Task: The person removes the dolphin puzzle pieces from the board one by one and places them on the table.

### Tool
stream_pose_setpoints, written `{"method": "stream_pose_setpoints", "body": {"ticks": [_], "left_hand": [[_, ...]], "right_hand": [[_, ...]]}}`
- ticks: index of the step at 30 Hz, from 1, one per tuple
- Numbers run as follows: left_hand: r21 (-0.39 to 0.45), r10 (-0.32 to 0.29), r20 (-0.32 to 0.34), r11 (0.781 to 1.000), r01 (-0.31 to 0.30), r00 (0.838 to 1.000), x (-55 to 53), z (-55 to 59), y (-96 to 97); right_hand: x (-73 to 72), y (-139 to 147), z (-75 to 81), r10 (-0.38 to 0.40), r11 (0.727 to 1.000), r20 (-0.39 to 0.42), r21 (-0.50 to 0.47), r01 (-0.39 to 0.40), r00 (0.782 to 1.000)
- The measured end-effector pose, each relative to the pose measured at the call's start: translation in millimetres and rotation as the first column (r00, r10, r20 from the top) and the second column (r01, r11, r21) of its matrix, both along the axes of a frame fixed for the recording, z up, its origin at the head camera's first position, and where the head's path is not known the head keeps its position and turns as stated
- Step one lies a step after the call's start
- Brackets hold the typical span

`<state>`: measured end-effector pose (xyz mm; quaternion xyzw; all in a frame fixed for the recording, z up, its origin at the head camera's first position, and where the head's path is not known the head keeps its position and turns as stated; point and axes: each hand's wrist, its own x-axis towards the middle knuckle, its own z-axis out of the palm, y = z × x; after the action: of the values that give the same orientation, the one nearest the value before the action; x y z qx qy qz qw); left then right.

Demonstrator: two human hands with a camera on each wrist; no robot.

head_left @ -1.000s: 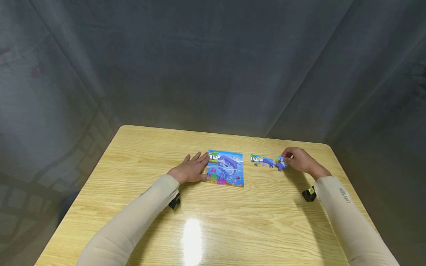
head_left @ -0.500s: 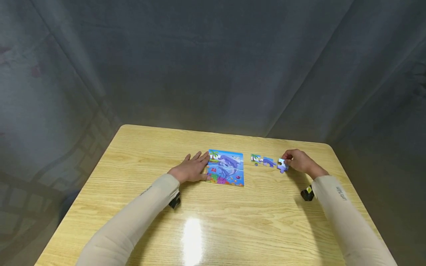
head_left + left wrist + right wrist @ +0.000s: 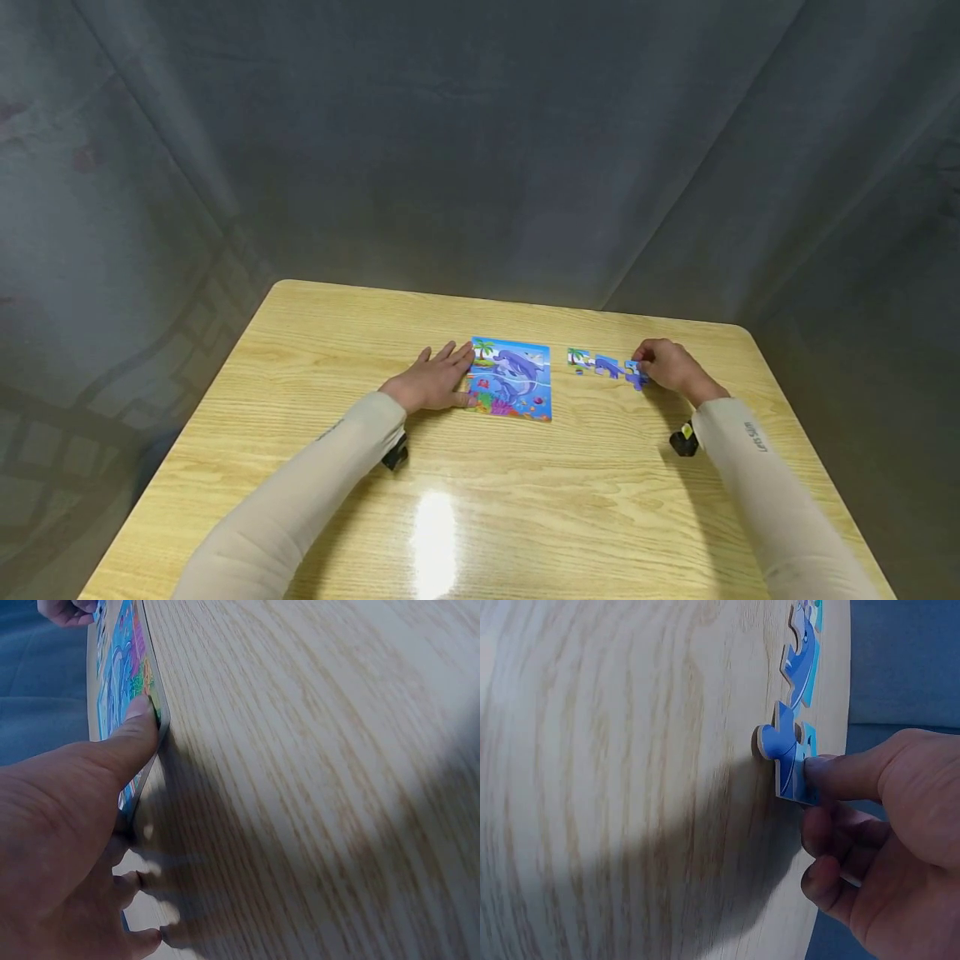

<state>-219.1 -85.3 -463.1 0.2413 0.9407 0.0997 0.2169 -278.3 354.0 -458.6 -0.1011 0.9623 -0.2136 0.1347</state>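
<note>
My left hand [image 3: 429, 386] lies at the left edge of a square dolphin picture puzzle board [image 3: 517, 387], fingers spread. In the left wrist view its thumb [image 3: 136, 729] presses on the board's near corner. To the right of the board, my right hand [image 3: 671, 367] holds a blue puzzle piece [image 3: 781, 741] between thumb and fingers, low over the table at the end of a row. Beside that piece sits a puzzle piece with a dolphin's back [image 3: 607, 367], and left of it a palm-tree piece [image 3: 577, 357].
A wooden table [image 3: 495, 492] carries everything, its far edge close behind the puzzle. Grey curtain [image 3: 450, 167] hangs beyond it. Black wrist cameras sit under both sleeves, the right one [image 3: 683, 440] just above the tabletop.
My right hand has turned the puzzle piece and brought it down in line with the other pieces, its wrist shifting slightly left. The left hand has stayed on the board.
</note>
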Motion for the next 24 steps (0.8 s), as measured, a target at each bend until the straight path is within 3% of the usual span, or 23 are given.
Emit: {"method": "stream_pose_setpoints", "body": {"ticks": [5, 13, 24], "left_hand": [[-0.002, -0.001, -0.001, 1.0, 0.001, 1.0, 0.1, 0.3, -0.2], [-0.008, 0.003, -0.008, 1.0, -0.004, 1.0, 0.1, 0.7, 0.0], [0.002, 0.002, -0.005, 1.0, -0.002, 1.0, -0.4, -0.7, 0.5]], "right_hand": [[1.4, -3, -0.8, -0.015, 1.0, -0.002, 0.0, 0.015, 1.0], [5.6, -11, -8.4, -0.112, 0.994, -0.024, -0.002, 0.112, 0.993], [10.2, -28, 1.0, -0.087, 0.995, -0.092, 0.045, 0.092, 0.992]]}}
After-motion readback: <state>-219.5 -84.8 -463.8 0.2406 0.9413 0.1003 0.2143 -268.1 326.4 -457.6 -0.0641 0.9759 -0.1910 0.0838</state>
